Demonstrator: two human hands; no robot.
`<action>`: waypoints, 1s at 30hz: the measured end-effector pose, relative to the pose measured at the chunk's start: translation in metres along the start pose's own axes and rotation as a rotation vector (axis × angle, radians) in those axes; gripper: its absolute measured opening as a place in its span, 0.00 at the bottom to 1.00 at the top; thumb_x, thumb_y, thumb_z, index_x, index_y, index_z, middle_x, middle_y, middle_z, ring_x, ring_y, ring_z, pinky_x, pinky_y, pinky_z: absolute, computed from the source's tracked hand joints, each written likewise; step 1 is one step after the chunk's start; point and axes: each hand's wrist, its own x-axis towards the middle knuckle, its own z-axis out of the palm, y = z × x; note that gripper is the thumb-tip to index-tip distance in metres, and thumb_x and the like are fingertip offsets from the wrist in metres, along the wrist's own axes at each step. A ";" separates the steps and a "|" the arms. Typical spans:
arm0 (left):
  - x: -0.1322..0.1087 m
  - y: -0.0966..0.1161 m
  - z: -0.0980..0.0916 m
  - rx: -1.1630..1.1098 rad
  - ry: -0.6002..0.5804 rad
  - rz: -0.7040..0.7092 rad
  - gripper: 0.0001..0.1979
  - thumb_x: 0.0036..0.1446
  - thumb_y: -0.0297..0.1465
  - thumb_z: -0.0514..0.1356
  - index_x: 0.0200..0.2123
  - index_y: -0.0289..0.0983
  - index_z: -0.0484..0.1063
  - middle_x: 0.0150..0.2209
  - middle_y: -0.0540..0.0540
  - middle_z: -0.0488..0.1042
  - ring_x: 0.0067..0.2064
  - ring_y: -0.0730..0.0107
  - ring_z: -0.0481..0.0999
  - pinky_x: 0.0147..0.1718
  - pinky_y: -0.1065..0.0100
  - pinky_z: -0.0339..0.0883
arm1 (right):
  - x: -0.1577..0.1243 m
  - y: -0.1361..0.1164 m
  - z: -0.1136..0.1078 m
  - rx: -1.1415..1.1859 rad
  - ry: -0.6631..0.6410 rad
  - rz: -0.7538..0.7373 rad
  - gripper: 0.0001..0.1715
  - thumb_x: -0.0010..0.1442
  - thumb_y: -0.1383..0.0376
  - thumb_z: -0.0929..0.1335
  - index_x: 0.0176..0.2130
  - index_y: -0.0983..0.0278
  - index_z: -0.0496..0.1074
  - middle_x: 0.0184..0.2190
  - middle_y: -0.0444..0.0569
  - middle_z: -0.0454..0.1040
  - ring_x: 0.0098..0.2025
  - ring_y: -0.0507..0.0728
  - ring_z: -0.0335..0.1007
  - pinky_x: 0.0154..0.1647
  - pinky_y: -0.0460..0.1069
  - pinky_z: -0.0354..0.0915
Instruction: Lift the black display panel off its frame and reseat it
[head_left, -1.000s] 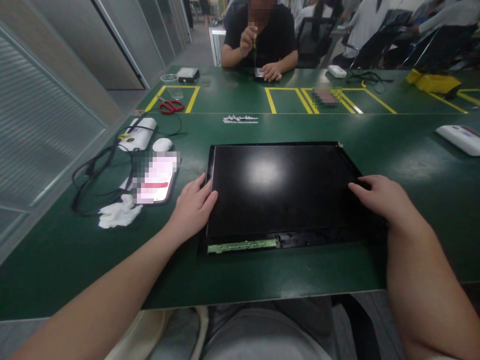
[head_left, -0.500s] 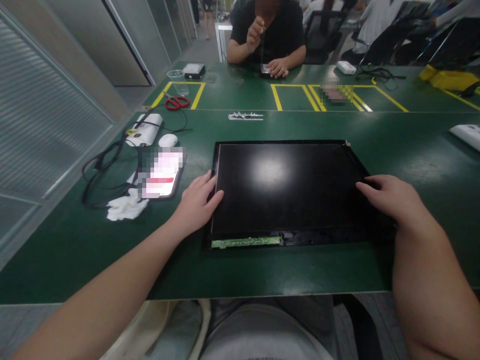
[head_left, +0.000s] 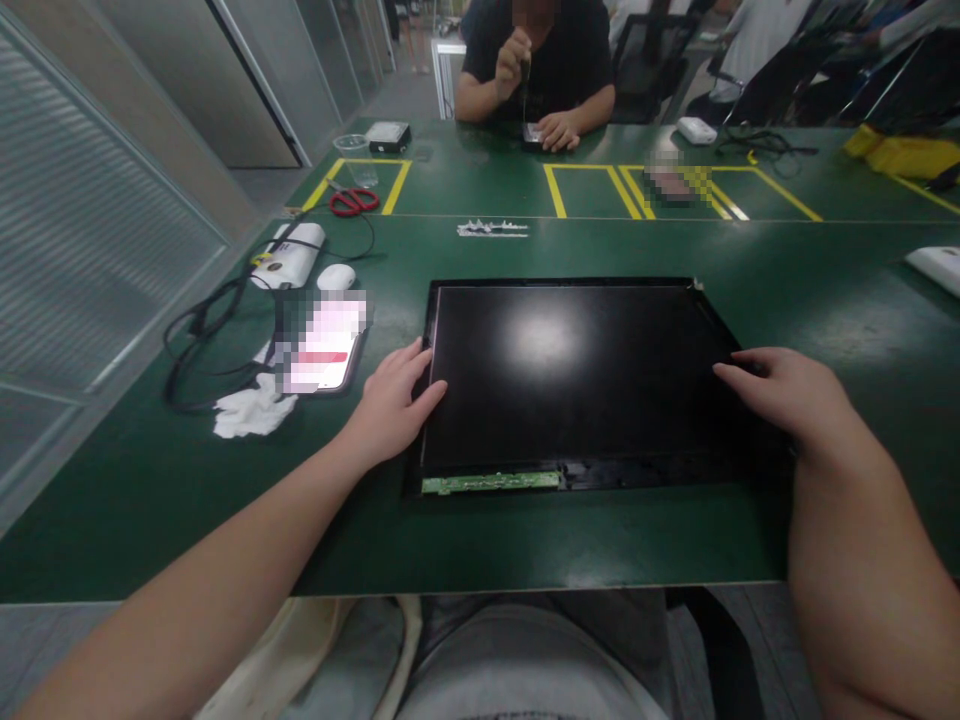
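Note:
A black LCD screen panel (head_left: 570, 390) lies flat on the green table before me, with a bright reflection on its glass. Along its near edge runs a narrow green circuit board (head_left: 491, 482). My left hand (head_left: 397, 400) grips the panel's left edge, thumb over the top of the frame and fingers along the side. At the right edge my right hand (head_left: 787, 390) holds the panel in the same way, its thumb on the border; its other fingers are mostly hidden.
To the left lie a phone (head_left: 330, 345), crumpled tissue (head_left: 255, 408), a white mouse (head_left: 336, 278), a white box-like device (head_left: 291, 255), black cables (head_left: 199, 325) and red scissors (head_left: 354, 202). Small screws or bits (head_left: 493, 230) lie beyond the panel. Across the table (head_left: 525, 550) a person (head_left: 536, 70) holds a thin tool.
My view has shifted very slightly. Both hands stay at the panel's sides, and the panel has not visibly moved on the table.

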 end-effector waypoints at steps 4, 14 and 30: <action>0.000 -0.002 0.001 -0.007 0.015 0.006 0.31 0.67 0.45 0.52 0.67 0.33 0.68 0.75 0.31 0.61 0.75 0.44 0.59 0.71 0.41 0.54 | 0.002 0.002 0.001 0.010 0.004 -0.002 0.34 0.63 0.50 0.66 0.58 0.69 0.80 0.50 0.63 0.82 0.53 0.71 0.79 0.55 0.61 0.72; -0.001 -0.002 0.000 0.002 -0.009 0.004 0.32 0.67 0.45 0.53 0.67 0.33 0.67 0.75 0.31 0.60 0.76 0.43 0.57 0.72 0.40 0.52 | 0.008 0.012 0.009 0.062 0.079 -0.018 0.30 0.60 0.49 0.67 0.51 0.64 0.83 0.45 0.60 0.83 0.48 0.70 0.80 0.51 0.61 0.73; -0.001 -0.006 0.000 0.010 0.009 0.019 0.31 0.67 0.40 0.53 0.69 0.32 0.65 0.75 0.30 0.60 0.76 0.45 0.58 0.73 0.42 0.53 | 0.001 0.005 0.004 0.040 0.040 -0.013 0.32 0.61 0.50 0.66 0.54 0.67 0.82 0.52 0.61 0.82 0.54 0.69 0.78 0.56 0.58 0.71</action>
